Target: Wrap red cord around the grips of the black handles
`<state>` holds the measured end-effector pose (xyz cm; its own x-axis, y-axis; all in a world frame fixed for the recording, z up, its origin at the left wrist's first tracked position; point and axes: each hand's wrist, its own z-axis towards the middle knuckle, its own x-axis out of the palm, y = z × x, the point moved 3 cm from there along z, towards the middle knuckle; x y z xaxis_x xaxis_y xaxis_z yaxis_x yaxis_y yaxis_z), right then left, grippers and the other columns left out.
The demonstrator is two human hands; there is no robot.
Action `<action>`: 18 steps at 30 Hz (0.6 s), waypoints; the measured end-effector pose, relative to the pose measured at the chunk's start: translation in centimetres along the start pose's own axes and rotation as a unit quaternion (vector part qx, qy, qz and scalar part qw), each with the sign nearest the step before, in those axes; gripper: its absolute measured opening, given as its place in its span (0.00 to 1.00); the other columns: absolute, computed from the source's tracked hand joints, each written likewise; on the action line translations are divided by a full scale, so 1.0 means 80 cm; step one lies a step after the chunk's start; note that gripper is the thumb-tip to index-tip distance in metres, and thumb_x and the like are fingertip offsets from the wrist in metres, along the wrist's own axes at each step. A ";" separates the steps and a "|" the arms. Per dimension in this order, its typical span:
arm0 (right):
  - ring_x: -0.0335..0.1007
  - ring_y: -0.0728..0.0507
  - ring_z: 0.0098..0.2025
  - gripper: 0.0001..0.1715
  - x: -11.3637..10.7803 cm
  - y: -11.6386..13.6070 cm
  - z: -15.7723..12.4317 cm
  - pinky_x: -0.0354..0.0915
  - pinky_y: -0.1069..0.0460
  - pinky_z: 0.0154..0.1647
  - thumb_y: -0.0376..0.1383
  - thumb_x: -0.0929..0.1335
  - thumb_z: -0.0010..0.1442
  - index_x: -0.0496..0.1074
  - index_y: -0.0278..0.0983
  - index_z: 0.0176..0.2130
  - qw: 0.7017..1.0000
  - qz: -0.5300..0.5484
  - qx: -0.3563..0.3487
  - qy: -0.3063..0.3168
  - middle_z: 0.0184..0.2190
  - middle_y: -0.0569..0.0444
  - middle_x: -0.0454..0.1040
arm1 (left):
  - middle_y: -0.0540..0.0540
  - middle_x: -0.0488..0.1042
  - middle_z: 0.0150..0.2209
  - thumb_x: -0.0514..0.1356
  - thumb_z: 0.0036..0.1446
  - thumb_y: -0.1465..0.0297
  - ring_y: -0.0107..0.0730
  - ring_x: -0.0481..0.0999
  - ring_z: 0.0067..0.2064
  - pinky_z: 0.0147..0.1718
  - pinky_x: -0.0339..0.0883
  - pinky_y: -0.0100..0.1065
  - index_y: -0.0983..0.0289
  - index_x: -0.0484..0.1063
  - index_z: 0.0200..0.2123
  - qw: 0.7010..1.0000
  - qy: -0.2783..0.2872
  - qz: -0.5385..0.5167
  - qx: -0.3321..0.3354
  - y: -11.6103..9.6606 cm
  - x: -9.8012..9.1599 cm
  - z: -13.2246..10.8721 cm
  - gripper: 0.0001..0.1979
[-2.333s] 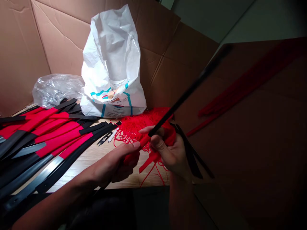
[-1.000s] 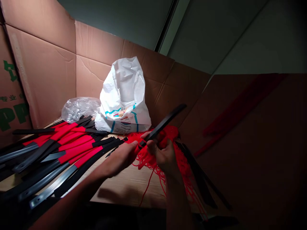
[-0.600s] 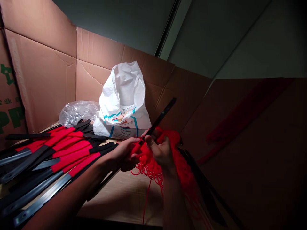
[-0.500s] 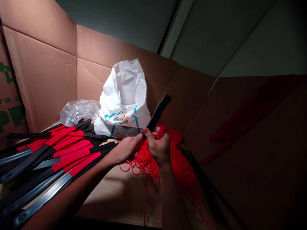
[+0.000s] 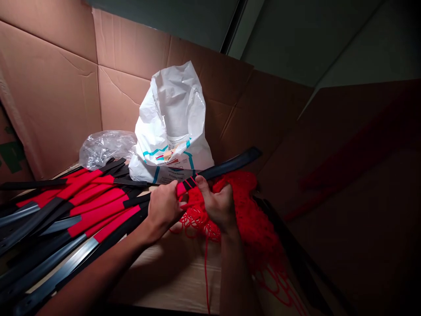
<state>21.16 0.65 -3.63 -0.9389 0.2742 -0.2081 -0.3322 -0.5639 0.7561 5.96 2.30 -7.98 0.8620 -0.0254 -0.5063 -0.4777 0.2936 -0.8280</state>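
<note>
My left hand (image 5: 163, 207) is closed round the red-wrapped part of a long black strip (image 5: 230, 163). The strip runs up and to the right, nearly level, over the table. My right hand (image 5: 217, 203) pinches the same strip just right of the red wrap, with its fingers curled on the strip and on red cord. A tangled heap of red cord (image 5: 250, 215) lies under and to the right of both hands.
A pile of black strips with red wraps (image 5: 82, 202) covers the left of the wooden table (image 5: 177, 272). A white plastic bag (image 5: 171, 127) and a clear bag (image 5: 105, 147) stand at the back. Cardboard walls (image 5: 49, 87) surround the table. More black strips (image 5: 292, 259) lie at the right.
The strip has swung down from steeply raised to nearly level. My left hand has closed round its red-wrapped part, and both hands sit slightly lower in view.
</note>
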 end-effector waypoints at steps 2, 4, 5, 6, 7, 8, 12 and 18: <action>0.64 0.47 0.24 0.22 -0.001 0.005 0.000 0.66 0.51 0.28 0.54 0.72 0.69 0.80 0.38 0.44 0.999 0.010 0.001 0.046 0.21 0.60 0.66 | 0.48 0.60 0.25 0.63 0.57 0.65 0.31 0.63 0.28 0.28 0.52 0.33 0.59 0.58 0.26 0.997 0.070 -0.027 0.017 0.000 -0.005 -0.001 0.15; 0.56 0.49 0.21 0.25 -0.002 0.009 0.001 0.60 0.51 0.25 0.56 0.71 0.69 0.79 0.39 0.47 0.997 0.016 -0.001 0.078 0.19 0.63 0.60 | 0.45 0.58 0.23 0.65 0.56 0.60 0.27 0.59 0.24 0.25 0.55 0.31 0.59 0.57 0.25 0.985 0.156 -0.055 0.041 0.000 -0.013 -0.003 0.19; 0.54 0.49 0.21 0.25 -0.002 0.010 0.001 0.57 0.51 0.24 0.57 0.71 0.68 0.78 0.39 0.45 0.996 0.016 -0.003 0.088 0.20 0.64 0.59 | 0.45 0.59 0.23 0.66 0.55 0.58 0.26 0.59 0.23 0.24 0.57 0.30 0.58 0.58 0.26 0.978 0.192 -0.064 0.053 0.000 -0.017 -0.005 0.20; 0.53 0.50 0.21 0.24 -0.001 0.011 0.001 0.55 0.51 0.23 0.58 0.72 0.67 0.76 0.40 0.40 0.996 0.014 -0.005 0.091 0.20 0.64 0.57 | 0.45 0.61 0.23 0.67 0.55 0.56 0.26 0.60 0.22 0.23 0.58 0.30 0.58 0.59 0.27 0.971 0.221 -0.068 0.062 0.001 -0.020 -0.006 0.20; 0.52 0.50 0.21 0.25 -0.001 0.012 0.002 0.52 0.51 0.23 0.58 0.72 0.67 0.73 0.40 0.34 0.996 0.009 -0.007 0.088 0.20 0.63 0.56 | 0.45 0.62 0.23 0.67 0.54 0.55 0.26 0.61 0.21 0.23 0.60 0.31 0.58 0.60 0.27 0.966 0.239 -0.067 0.068 0.001 -0.022 -0.007 0.20; 0.51 0.50 0.21 0.27 -0.001 0.014 0.001 0.50 0.51 0.22 0.57 0.72 0.67 0.68 0.41 0.30 0.997 0.002 -0.011 0.078 0.20 0.63 0.54 | 0.46 0.64 0.23 0.68 0.54 0.54 0.28 0.63 0.21 0.23 0.62 0.31 0.58 0.61 0.28 0.965 0.246 -0.061 0.071 0.001 -0.022 -0.008 0.20; 0.51 0.49 0.24 0.28 -0.005 0.021 -0.003 0.51 0.50 0.26 0.51 0.71 0.71 0.62 0.41 0.26 0.998 -0.050 -0.030 -0.001 0.22 0.61 0.57 | 0.55 0.75 0.33 0.65 0.58 0.61 0.40 0.76 0.34 0.34 0.68 0.36 0.61 0.70 0.35 0.991 0.120 0.013 0.053 0.000 -0.018 -0.005 0.11; 0.51 0.49 0.24 0.26 -0.014 0.021 -0.005 0.53 0.50 0.27 0.54 0.73 0.68 0.72 0.39 0.30 0.998 -0.049 -0.014 0.039 0.22 0.60 0.58 | 0.55 0.70 0.26 0.60 0.54 0.72 0.42 0.74 0.32 0.35 0.59 0.38 0.60 0.66 0.27 0.992 -0.004 0.123 0.023 -0.002 -0.021 -0.007 0.06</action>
<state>21.59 -0.91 -2.41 -0.9054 0.2679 -0.3295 -0.4246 -0.5586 0.7125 4.48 1.73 -7.12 0.7222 0.0597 -0.6891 -0.6652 0.3328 -0.6684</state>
